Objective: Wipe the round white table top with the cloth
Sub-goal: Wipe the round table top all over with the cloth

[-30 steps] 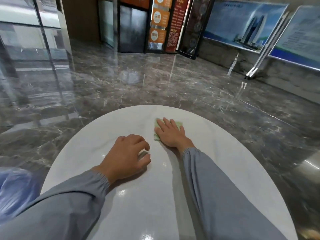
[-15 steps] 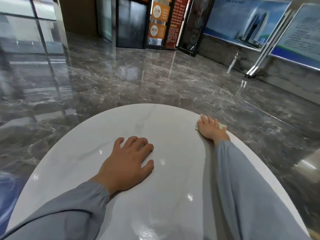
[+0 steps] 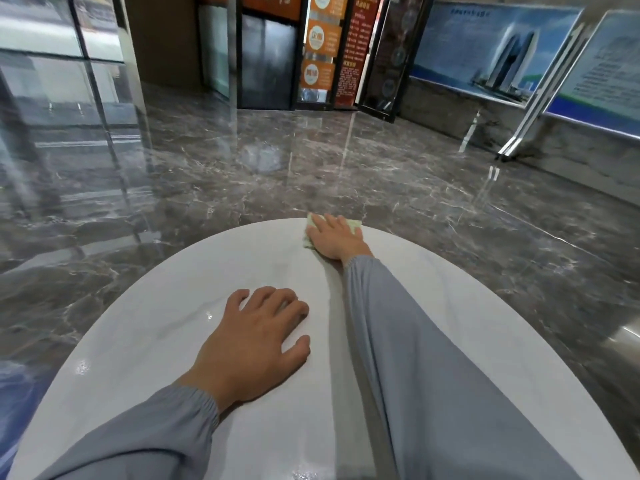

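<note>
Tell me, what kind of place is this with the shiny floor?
Probably the lobby of an office building: a polished dark marble floor, a big display board picturing a tower, and orange posters at the back.

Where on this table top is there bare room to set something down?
Bare: the table top left of the left hand, out to the rim; also between the right sleeve and the right rim. Crowded: the middle, and the far edge where the right hand presses the cloth.
</note>
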A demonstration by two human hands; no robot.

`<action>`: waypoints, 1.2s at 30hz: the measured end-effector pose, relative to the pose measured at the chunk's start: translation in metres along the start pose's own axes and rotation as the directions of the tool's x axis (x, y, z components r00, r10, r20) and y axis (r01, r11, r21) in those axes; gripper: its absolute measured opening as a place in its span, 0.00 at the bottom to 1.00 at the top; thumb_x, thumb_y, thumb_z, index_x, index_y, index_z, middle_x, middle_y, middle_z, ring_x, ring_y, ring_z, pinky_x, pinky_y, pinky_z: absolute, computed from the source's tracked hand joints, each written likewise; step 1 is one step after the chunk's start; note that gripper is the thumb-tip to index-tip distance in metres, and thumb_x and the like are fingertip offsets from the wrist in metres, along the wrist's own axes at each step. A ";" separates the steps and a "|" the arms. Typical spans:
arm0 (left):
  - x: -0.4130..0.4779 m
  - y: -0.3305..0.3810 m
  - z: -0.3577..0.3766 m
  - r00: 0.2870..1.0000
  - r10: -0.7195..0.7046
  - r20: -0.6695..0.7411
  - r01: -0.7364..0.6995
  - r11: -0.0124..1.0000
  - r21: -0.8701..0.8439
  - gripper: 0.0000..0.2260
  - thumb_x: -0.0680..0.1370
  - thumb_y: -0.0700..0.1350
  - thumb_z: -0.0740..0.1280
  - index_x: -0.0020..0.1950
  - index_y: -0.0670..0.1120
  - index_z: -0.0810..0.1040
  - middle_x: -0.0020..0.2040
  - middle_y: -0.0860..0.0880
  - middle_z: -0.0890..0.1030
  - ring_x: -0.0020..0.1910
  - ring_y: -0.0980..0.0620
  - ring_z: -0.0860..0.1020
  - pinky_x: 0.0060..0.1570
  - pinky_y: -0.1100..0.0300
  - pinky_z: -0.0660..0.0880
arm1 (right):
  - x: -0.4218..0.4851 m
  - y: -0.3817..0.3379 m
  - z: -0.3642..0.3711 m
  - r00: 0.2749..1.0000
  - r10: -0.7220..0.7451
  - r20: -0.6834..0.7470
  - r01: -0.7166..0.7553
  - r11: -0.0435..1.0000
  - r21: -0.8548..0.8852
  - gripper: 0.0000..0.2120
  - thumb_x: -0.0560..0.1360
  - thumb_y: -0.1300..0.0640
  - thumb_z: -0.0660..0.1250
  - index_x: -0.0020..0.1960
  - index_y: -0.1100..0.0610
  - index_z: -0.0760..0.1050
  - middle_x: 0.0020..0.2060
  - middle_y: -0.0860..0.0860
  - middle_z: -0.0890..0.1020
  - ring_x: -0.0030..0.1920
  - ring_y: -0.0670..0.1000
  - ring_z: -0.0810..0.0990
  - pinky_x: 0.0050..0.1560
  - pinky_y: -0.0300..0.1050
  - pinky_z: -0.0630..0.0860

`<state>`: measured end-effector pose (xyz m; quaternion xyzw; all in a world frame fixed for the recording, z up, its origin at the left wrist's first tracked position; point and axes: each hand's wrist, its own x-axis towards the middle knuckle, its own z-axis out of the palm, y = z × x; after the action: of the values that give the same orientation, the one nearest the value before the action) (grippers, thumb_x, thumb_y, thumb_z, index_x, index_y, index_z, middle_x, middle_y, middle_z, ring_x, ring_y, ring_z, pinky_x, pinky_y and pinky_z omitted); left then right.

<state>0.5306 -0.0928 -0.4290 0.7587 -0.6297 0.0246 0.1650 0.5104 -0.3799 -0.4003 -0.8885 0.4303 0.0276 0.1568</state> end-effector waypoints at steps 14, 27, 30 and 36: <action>0.001 0.002 -0.002 1.000 -0.008 0.021 0.009 0.999 -0.035 0.18 0.80 0.63 0.51 0.67 0.60 0.68 0.66 0.61 0.68 0.70 0.54 0.64 0.75 0.45 0.55 | -0.028 0.242 -0.031 0.849 0.523 -0.080 -0.519 0.853 0.058 0.45 0.71 0.31 0.38 0.82 0.51 0.58 0.82 0.57 0.60 0.80 0.63 0.59 0.78 0.66 0.54; 0.005 -0.002 0.001 1.000 -0.005 -0.018 0.005 1.000 -0.029 0.17 0.79 0.64 0.54 0.62 0.58 0.70 0.65 0.59 0.70 0.69 0.52 0.66 0.73 0.43 0.58 | 0.006 -0.070 0.020 0.975 -0.187 0.116 0.202 0.970 -0.133 0.31 0.85 0.39 0.42 0.85 0.47 0.43 0.84 0.46 0.40 0.83 0.55 0.35 0.78 0.67 0.34; 0.007 -0.004 -0.001 1.000 -0.008 0.004 0.008 1.000 -0.030 0.17 0.79 0.65 0.54 0.62 0.59 0.70 0.67 0.59 0.71 0.70 0.52 0.67 0.71 0.44 0.60 | -0.011 -0.084 0.026 0.951 -0.264 0.160 0.284 0.951 -0.122 0.31 0.85 0.38 0.43 0.85 0.46 0.43 0.84 0.45 0.40 0.83 0.54 0.36 0.78 0.66 0.35; 0.004 -0.002 0.000 1.000 -0.026 0.010 0.026 0.999 -0.029 0.18 0.78 0.65 0.51 0.63 0.62 0.69 0.65 0.63 0.69 0.70 0.56 0.65 0.73 0.46 0.57 | -0.037 0.071 -0.012 0.993 0.119 0.004 -0.119 0.993 -0.018 0.31 0.84 0.37 0.44 0.84 0.42 0.45 0.84 0.42 0.44 0.83 0.53 0.41 0.80 0.65 0.41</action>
<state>0.5333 -0.0959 -0.4287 0.7644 -0.6209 0.0098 0.1734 0.4315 -0.3966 -0.4003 -0.8626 0.4817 0.0431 0.1482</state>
